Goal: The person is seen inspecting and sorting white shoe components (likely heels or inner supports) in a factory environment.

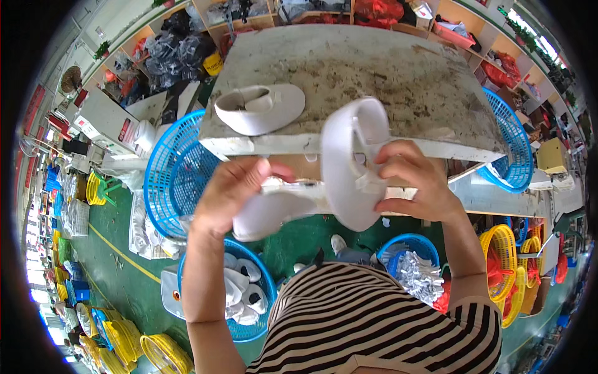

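Observation:
A white shoe (354,177) with an instep strap hangs tilted in front of the table's near edge. My right hand (414,181) grips it from the right, thumb below and fingers at the strap side. Thumb and forefinger spread apart on my left hand (233,190); its other fingers are mostly hidden. Right below this hand is a motion-blurred white shoe-like piece (268,215); I cannot make out any fingers closed around it. Another white strapped shoe (280,111) lies on the worn table (405,71), near its left front corner.
Blue baskets flank the table at left (159,187) and right (523,153). Below stand a blue basket (269,277) of white shoes and a blue basket (427,240) of silvery-white pieces. Yellow baskets (498,240) are at right. Filled shelves (274,11) line the back.

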{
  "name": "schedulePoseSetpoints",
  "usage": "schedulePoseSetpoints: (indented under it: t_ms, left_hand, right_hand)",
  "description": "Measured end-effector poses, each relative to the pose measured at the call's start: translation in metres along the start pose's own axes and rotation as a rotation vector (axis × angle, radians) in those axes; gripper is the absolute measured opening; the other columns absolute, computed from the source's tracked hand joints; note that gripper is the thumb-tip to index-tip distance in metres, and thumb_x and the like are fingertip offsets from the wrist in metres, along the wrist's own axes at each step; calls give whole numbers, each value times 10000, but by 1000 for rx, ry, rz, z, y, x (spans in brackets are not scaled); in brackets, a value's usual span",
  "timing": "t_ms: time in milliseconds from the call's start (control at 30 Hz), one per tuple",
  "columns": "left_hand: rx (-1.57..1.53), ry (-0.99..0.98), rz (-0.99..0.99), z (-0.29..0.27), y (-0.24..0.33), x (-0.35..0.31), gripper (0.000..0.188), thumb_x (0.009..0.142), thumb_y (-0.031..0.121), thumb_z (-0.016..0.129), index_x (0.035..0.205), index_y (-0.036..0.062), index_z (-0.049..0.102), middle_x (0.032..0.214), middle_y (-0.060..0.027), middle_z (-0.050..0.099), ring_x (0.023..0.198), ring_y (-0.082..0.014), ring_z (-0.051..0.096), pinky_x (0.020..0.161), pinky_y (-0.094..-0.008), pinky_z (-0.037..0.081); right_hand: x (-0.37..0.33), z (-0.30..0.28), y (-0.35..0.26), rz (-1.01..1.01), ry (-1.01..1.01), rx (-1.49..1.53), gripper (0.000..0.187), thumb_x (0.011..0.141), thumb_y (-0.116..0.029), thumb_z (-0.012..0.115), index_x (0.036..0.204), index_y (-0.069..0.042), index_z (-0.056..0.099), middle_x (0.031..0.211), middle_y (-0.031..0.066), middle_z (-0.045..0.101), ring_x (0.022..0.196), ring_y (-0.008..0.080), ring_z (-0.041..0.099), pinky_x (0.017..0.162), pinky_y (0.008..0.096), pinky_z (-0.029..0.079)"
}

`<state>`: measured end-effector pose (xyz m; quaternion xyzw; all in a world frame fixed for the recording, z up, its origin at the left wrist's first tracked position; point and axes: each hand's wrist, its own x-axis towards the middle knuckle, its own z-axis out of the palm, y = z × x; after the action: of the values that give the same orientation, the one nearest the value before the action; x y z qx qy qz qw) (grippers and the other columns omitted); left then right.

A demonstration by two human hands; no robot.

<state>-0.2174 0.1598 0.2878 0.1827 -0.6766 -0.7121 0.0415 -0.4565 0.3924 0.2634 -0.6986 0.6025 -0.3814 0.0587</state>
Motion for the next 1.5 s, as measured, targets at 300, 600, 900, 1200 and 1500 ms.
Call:
schedulePoseSetpoints:
  t_ms: [300, 600, 900, 1200, 1500]
  left_hand:
    - [-616, 170, 30, 48, -92, -64, 544, 858, 298, 698, 1238, -51, 527, 1092, -115, 647, 978, -157, 612, 865, -293, 487]
    - [-659, 578, 81, 51, -121, -104, 289, 908, 193, 634, 1086, -35, 625, 965, -109, 683, 832, -138, 638, 738, -270, 509]
    - [-547, 668, 192, 48, -129, -115, 215, 899, 144, 645, 1035, -21, 668, 916, -77, 696, 797, -97, 621, 714, -245, 500]
    - [-442, 732, 173, 48, -125, -111, 192, 900, 135, 646, 1006, -22, 682, 880, -53, 694, 769, -64, 592, 689, -213, 480]
    - [-391, 820, 134, 48, -126, -100, 229, 912, 193, 639, 964, -26, 682, 804, -32, 679, 684, -48, 562, 588, -200, 447]
  right_hand:
    - [35, 76, -27, -146, -288, 108, 421, 621, -201, 828, 965, -70, 623, 1189, 65, 517, 1112, 292, 481, 940, 397, 405]
    - [71, 108, -45, -128, -263, 288, 465, 708, -152, 781, 1121, -16, 617, 1248, 102, 543, 1150, 266, 523, 951, 366, 431]
    - [74, 163, -65, -111, -190, 450, 295, 726, -57, 760, 1010, -89, 686, 961, 64, 588, 851, 198, 589, 719, 320, 474]
    - [73, 169, -71, -171, -115, 264, 162, 735, -72, 733, 848, -73, 617, 893, 58, 569, 788, 237, 584, 686, 342, 469]
    - [63, 180, -67, -445, 94, -111, 204, 734, -87, 694, 908, -10, 618, 912, 86, 565, 775, 213, 601, 676, 326, 464]
